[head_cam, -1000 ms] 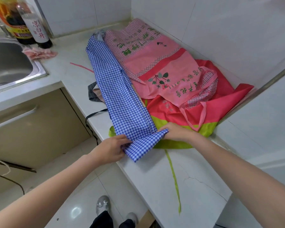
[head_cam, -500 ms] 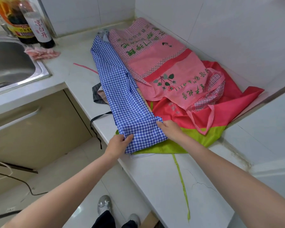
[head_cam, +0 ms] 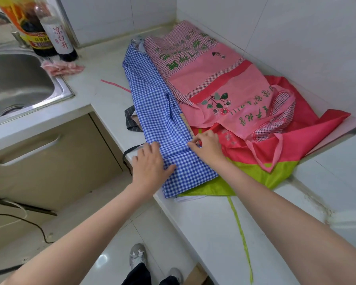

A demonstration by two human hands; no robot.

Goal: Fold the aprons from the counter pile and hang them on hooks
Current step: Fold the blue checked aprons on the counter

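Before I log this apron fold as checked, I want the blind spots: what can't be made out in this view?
- Hooks: none in the head view, out of frame.
- Striped dark cloth: mostly covered by the blue checked apron.
- Green and red apron: largely under the pink apron.
- Right hand: fingertips curl into the blue fabric, grip unclear.
- Bottles: tops cut by the upper edge.

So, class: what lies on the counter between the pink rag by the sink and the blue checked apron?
In the head view, bare white counter with one thin pink strap across it.
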